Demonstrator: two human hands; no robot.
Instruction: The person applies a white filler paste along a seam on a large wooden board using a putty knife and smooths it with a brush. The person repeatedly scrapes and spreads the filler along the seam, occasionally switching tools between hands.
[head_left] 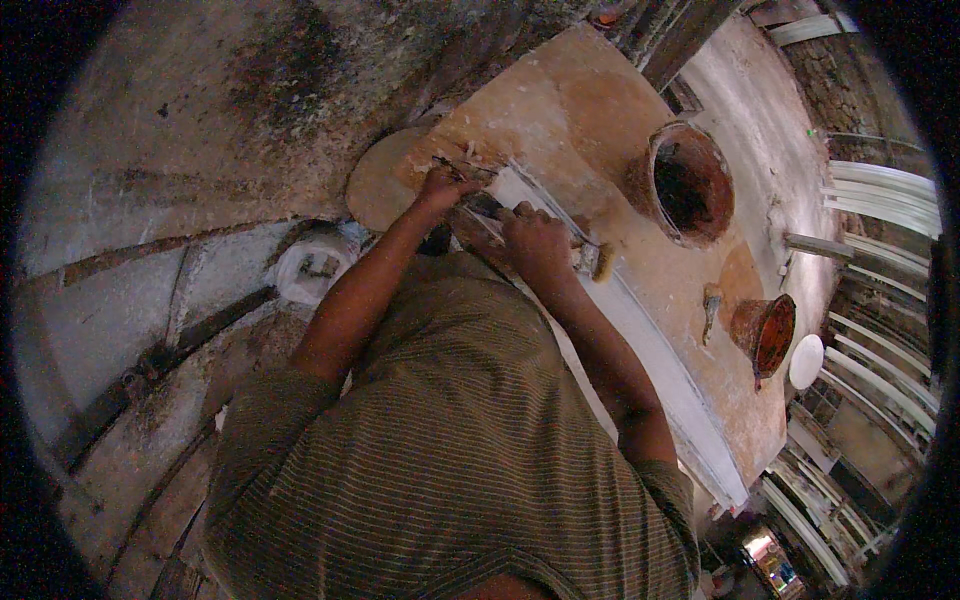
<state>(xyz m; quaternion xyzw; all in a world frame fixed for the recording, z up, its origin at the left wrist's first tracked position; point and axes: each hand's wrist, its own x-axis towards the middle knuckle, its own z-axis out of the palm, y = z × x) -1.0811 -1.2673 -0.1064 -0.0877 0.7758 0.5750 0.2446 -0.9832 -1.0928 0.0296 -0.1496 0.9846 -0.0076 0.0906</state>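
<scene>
A long white strip of moulding [655, 345] lies along the near edge of a stained board table [590, 120]. Over its far end my left hand [445, 190] is closed, fingers pinched together beside thin dark scraps; what they grip is too small to name. My right hand [537, 240] rests on the strip with its fingers curled down, and what lies under them is hidden. A dark flat piece [484, 205] shows between the two hands. Just right of my right wrist is a brush with yellowish bristles [603, 262], lying across the strip.
A large crusted bucket [690, 185] and a smaller reddish-brown one [770, 335] stand toward the table's far right. Near them lie a small crusted tool [711, 313] and a white disc [806, 361]. A white bucket [310, 270] sits low at left. White strips [880, 200] are stacked at right.
</scene>
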